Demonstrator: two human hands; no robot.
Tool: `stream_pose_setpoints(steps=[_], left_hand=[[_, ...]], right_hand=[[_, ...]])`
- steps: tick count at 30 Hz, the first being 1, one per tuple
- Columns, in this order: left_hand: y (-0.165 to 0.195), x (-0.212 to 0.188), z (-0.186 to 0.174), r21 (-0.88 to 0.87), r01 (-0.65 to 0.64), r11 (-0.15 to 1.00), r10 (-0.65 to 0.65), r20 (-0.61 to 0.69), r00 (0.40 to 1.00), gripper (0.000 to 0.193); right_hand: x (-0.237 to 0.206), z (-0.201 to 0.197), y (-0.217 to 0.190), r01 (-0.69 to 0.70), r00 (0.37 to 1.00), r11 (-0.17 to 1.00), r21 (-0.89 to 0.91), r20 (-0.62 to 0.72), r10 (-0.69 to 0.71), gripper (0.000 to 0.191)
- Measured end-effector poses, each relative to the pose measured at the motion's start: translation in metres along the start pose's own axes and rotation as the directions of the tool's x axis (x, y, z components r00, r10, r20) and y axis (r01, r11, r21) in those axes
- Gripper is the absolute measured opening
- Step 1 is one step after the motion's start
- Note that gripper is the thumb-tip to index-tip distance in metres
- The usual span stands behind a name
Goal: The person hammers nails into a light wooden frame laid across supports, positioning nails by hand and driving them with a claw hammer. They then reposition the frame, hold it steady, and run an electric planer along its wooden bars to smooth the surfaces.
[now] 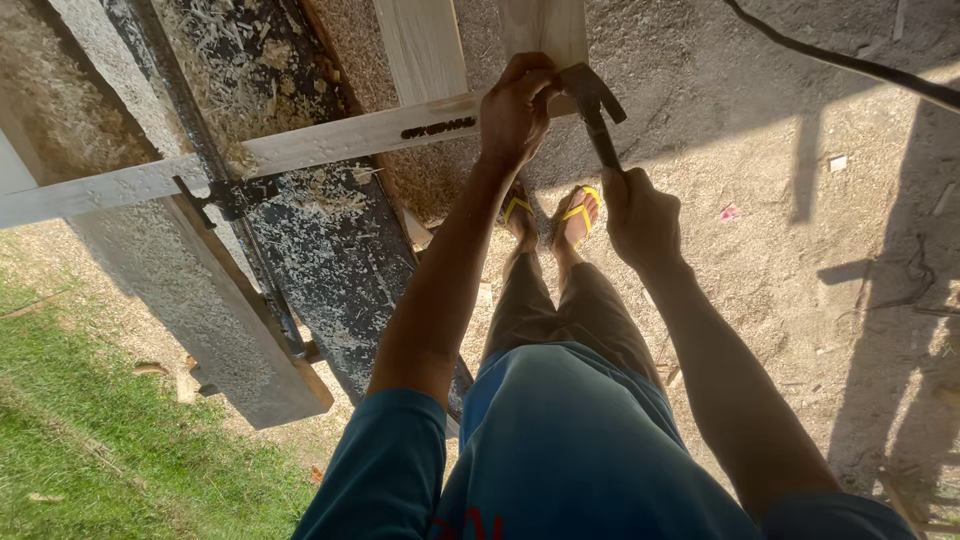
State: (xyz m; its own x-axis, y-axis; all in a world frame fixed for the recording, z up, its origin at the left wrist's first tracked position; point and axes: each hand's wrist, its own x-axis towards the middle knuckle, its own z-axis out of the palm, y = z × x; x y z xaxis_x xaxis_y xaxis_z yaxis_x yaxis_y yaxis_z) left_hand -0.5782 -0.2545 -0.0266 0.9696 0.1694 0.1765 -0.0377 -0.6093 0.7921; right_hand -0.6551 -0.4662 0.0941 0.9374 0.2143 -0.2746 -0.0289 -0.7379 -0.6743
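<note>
A hammer [597,115] is gripped by its handle in the closed right hand [640,215], its head just beside the left hand [515,105], which is curled closed and pressed on the wooden plank [330,140].

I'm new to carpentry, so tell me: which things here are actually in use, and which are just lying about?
In use:
left hand on the wooden slat
right hand gripping the hammer

Lying about:
clamp
black cable
wood shavings
</note>
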Motion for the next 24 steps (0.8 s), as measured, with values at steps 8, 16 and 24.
stream_pose_setpoints(steps=[8, 16, 24], left_hand=[[-0.007, -0.002, -0.009, -0.031, 0.018, 0.999, -0.02, -0.062, 0.998, 0.013], [-0.022, 0.043, -0.003, 0.144, 0.452, 0.881, -0.426, -0.179, 0.887, 0.071], [-0.032, 0.057, -0.032, 0.141, 0.488, 0.861, -0.508, 0.242, 0.826, 0.033]], right_hand=[[-0.007, -0.053, -0.036, 0.535, 0.728, 0.778, -0.329, -0.288, -0.622, 0.021], [-0.005, 0.002, -0.003, 0.077, 0.995, 0.997, -0.024, -0.064, -0.079, 0.036], [-0.025, -0.012, -0.006, 0.548, 0.821, 0.653, 0.523, -0.489, -0.297, 0.042]])
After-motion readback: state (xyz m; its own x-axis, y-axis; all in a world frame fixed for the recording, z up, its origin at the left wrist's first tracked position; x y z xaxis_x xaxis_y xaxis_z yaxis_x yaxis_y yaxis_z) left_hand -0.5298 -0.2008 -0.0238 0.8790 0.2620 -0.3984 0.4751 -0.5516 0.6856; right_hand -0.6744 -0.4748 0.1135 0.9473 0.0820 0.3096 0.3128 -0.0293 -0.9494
